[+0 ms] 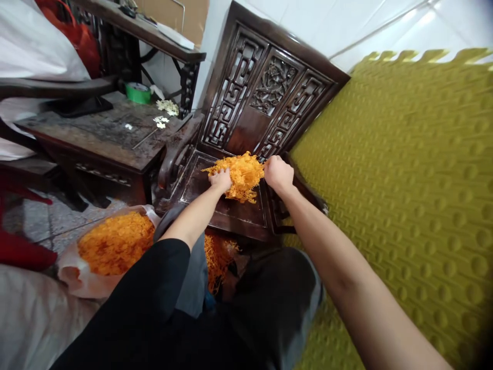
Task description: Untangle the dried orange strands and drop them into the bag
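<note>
A fluffy bundle of orange lacy pieces (246,177) is over the seat of a dark carved wooden chair (241,218). My left hand (221,181) grips the bundle's left side, its fingers pressed into the orange mass. At the right end, my right hand (279,172) is closed in a fist around part of the bundle; what lies inside the fist is hidden. The exact kind of these thin, frilly pieces is too small to make out.
A white plastic bag (71,270) full of similar orange pieces stands at lower left. More orange strands (217,259) hang below the seat. On a wooden side table (96,133) lie green tape (137,93) and pale scraps (167,107). A yellow-green textured mat (404,180) rises at right.
</note>
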Demonstrator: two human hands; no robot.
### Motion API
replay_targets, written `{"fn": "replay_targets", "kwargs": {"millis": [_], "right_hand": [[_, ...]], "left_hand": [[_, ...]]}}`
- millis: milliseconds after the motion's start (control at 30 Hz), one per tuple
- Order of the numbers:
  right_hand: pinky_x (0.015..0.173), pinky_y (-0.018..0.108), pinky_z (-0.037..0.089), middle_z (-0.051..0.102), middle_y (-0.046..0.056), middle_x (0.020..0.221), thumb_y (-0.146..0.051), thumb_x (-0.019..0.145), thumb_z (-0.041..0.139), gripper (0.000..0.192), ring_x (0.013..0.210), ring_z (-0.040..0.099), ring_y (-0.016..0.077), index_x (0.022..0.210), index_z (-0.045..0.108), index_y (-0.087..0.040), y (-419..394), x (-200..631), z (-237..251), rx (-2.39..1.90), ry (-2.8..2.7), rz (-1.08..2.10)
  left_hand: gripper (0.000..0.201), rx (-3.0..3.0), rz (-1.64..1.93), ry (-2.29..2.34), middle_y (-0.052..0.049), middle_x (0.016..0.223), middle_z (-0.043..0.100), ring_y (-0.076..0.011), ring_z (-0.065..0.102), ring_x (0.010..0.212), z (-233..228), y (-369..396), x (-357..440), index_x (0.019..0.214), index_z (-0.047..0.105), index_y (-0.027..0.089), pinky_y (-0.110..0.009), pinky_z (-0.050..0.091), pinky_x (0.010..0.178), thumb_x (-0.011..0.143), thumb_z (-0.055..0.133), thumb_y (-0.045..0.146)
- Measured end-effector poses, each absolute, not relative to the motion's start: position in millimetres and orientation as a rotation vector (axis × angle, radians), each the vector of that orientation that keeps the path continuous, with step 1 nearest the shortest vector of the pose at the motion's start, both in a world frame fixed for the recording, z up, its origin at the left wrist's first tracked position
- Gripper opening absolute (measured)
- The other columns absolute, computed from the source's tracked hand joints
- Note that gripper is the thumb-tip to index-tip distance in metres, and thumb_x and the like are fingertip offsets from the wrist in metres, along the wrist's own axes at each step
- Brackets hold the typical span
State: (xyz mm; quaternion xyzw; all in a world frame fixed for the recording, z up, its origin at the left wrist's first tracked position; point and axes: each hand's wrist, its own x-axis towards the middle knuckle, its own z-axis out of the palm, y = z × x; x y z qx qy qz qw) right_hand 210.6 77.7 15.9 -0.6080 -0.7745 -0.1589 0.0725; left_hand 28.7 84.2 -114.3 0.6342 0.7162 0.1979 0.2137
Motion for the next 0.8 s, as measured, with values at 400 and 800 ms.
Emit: {"fn": "replay_targets", "kwargs": {"millis": [400,800], "right_hand": [[0.093,0.047,0.045,0.066,0.023,0.118,-0.017,0.099,0.038,0.034,0.111,0.061,0.0345,0.115,0.068,-0.014,71,231,61,-1.63,-2.498,-0.647],[0.102,0.042,0.049,0.066,0.018,0.119,-0.018,0.083,0.062,0.032,0.108,0.065,0.0289,0.113,0.073,-0.011,67,270,-3,-1.61,-2.252,-0.062]], "left_hand": [[0.065,1.746,0.711,2.171,-0.014,0.161,0.039,-0.032,0.041,0.145,-104,76,45,0.155,0.031,0.028,-0.05,0.033,0.118,0.095,0.054,0.035],[0.106,1.774,0.273,1.77,-0.016,0.141,0.064,-0.0273,0.065,0.126,-117,74,44,0.152,0.039,0.019,-0.029,0.052,0.102,0.064,0.09,0.049]]}}
